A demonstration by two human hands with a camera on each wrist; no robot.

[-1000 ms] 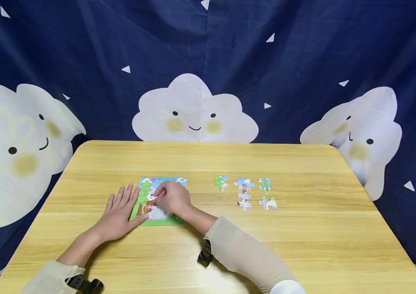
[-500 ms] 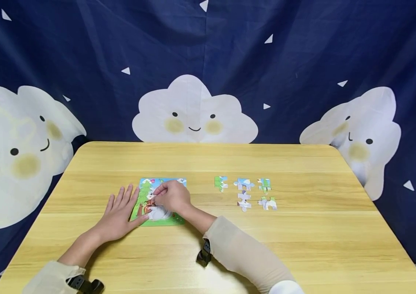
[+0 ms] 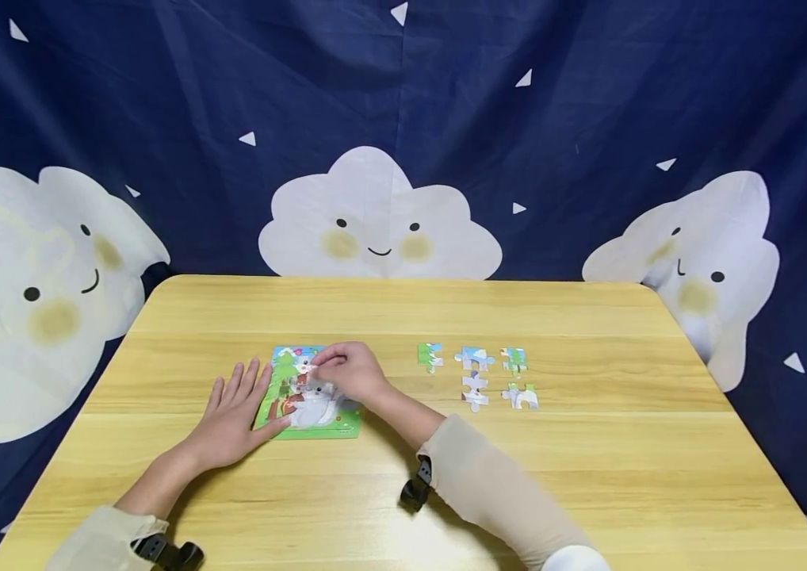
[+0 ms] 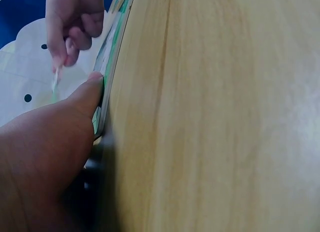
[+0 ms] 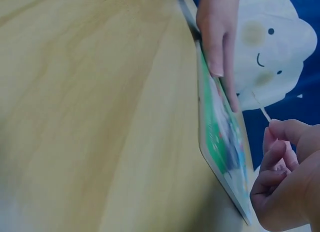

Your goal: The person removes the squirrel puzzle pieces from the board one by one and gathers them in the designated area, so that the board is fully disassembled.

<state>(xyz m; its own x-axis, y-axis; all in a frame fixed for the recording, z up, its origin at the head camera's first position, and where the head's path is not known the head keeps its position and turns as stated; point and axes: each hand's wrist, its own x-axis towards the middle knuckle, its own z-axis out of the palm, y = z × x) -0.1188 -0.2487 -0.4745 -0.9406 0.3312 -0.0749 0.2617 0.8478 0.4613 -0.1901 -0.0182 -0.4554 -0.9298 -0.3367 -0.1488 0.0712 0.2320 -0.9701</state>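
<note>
A colourful jigsaw puzzle in a flat tray lies left of the table's middle, its picture showing green trees and grey-white animals. My left hand rests with spread fingers along its left side, the thumb on the lower left of the picture. Over the puzzle's upper right part is my right hand, which hides that corner. Between its thumb and forefinger it pinches a thin puzzle piece, seen edge-on in the right wrist view. In the left wrist view the piece stands out from the fingertips, raised off the tray.
Several loose puzzle pieces lie on the wooden table right of the tray, among them a green one, a blue-topped one and a green-and-white one. A dark blue curtain with clouds hangs behind the table.
My right hand has risen from the puzzle's middle and shifted slightly right and away, pinching the piece. More of the animal picture shows. The left hand has stayed in place.
</note>
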